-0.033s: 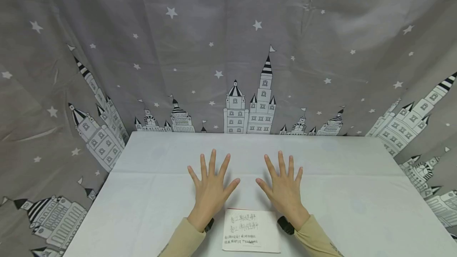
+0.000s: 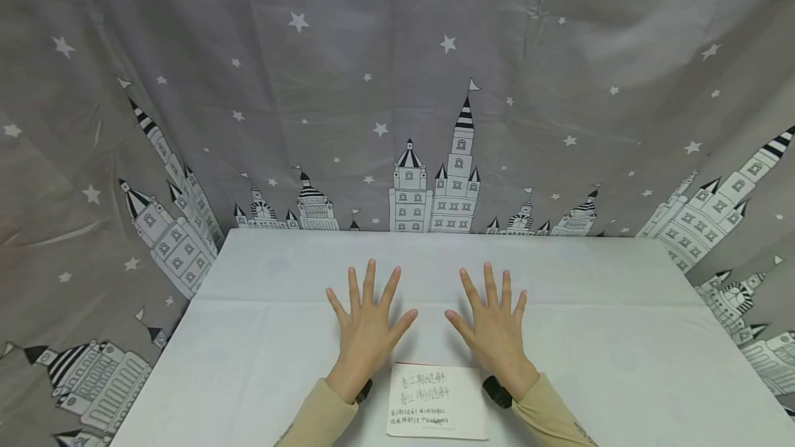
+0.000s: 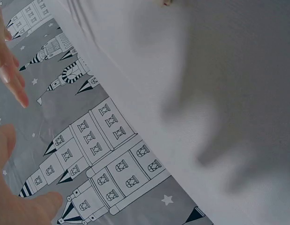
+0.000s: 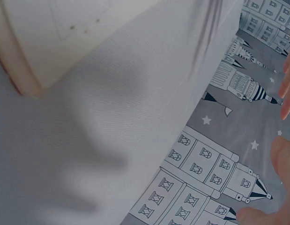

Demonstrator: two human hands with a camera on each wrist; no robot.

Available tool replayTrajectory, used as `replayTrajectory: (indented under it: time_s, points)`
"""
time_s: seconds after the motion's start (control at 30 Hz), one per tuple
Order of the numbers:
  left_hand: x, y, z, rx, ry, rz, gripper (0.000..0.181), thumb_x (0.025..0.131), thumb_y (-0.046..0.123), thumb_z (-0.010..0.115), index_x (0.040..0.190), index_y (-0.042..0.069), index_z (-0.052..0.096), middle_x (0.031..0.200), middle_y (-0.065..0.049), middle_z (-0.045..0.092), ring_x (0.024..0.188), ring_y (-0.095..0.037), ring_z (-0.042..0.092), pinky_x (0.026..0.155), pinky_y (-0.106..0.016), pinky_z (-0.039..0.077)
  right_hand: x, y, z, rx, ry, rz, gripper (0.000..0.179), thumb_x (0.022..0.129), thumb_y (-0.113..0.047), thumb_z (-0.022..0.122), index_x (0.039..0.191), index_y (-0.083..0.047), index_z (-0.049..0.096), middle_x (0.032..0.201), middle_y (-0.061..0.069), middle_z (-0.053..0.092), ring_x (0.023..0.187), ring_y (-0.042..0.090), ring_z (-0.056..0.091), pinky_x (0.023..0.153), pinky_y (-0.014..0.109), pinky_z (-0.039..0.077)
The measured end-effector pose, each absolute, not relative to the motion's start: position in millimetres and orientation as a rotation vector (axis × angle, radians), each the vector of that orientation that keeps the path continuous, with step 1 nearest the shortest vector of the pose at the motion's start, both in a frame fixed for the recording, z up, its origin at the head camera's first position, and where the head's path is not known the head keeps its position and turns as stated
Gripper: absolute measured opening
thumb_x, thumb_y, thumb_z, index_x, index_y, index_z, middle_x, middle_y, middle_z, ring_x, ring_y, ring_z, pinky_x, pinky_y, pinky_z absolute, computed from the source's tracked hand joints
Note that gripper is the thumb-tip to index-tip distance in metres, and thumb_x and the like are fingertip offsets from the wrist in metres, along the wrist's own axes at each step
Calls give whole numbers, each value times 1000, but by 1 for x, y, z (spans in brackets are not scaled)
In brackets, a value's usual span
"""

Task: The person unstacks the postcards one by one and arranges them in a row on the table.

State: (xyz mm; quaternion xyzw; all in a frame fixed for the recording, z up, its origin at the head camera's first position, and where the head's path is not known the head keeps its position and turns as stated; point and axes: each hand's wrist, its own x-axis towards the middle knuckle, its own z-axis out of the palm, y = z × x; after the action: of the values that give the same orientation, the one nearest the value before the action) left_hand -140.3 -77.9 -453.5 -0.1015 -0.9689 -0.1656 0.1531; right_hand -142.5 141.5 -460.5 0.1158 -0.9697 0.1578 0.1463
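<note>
My left hand point(image 2: 365, 335) hovers over the white-covered table with its fingers straight and spread, holding nothing. Mirroring it, the right hand point(image 2: 497, 336) has its fingers fanned out too, palm down and without any object. Between the two wrists, near the table's front edge, lies a notebook point(image 2: 437, 402) with handwritten lines on its white page and a thin red edge at the top. A corner of this notebook point(image 4: 51, 42) shows in the right wrist view. Fingers of the left hand point(image 3: 13, 70) come in at the side of the left wrist view, above shadows on the cloth.
The table point(image 2: 279, 364) wears a white cloth with a fold line across it. Behind and beside it hangs a grey curtain point(image 2: 348, 40) printed with stars and castles. Dark straps point(image 2: 497, 392) sit at both wrists, beside beige sleeves point(image 2: 319, 416).
</note>
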Motion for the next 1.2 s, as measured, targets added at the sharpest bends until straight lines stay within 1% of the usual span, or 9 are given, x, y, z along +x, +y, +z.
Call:
replayTrajectory:
  time_s: [0.17,0.37,0.5,0.63,0.7,0.8,0.93,1.0,1.2]
  points:
    - [-142,-79,-454,-286,-2783,-460,74,89,63,48,151,26,32,157,-18,12,140,-47,-4,98,-76,-8,-143,140,-459,336,-2787,457,73,90,-54,55,150,-18,33,156,22,13,139,50,2,101,76,3]
    - [-143,-79,-454,-284,-2788,-473,73,89,62,48,151,27,32,157,-18,12,140,-47,-4,98,-75,-10,-142,138,-456,330,-2822,470,73,91,-55,53,152,-20,30,157,20,9,140,47,-3,103,74,-2]
    - [-142,-79,-454,-290,-2784,-480,73,89,61,51,150,26,33,157,-18,13,140,-48,-3,98,-77,-8,-141,137,-454,332,-2829,481,74,91,-56,52,152,-20,30,157,20,9,141,46,-4,103,73,-2]
    - [-142,-80,-455,-301,-2776,-469,72,89,60,52,150,26,34,157,-18,15,139,-49,-1,97,-78,-4,-140,137,-452,337,-2825,493,73,91,-56,52,152,-21,30,157,21,10,141,46,-4,103,73,-2]
    - [-142,-80,-455,-311,-2771,-484,72,89,59,53,150,26,34,156,-18,16,140,-49,-1,97,-78,-4,-140,137,-452,339,-2826,490,73,91,-56,52,152,-21,30,157,21,10,141,46,-3,103,73,-2]
    - [-142,-80,-456,-338,-2762,-509,72,88,57,56,149,24,36,156,-19,17,139,-50,0,97,-79,-4,-140,137,-453,345,-2828,486,74,91,-56,53,152,-21,30,157,21,10,140,48,-1,103,74,0]
    - [-139,-82,-457,-390,-2770,-549,72,89,57,55,150,23,35,156,-18,18,140,-49,0,98,-78,-3,-138,138,-454,363,-2828,481,74,91,-56,52,152,-21,30,157,21,11,140,48,0,102,74,2]
    - [-137,-83,-457,-421,-2791,-575,72,90,57,53,150,24,33,157,-17,16,141,-47,-1,100,-76,-5,-137,139,-454,372,-2828,477,74,91,-58,51,152,-21,30,157,21,11,140,48,0,102,74,3]
    - [-129,-89,-458,-514,-2824,-630,71,90,52,56,151,23,33,158,-14,15,142,-43,-1,103,-73,-6,-133,143,-454,402,-2823,500,74,91,-58,50,152,-21,29,157,20,12,141,46,-2,103,73,0]
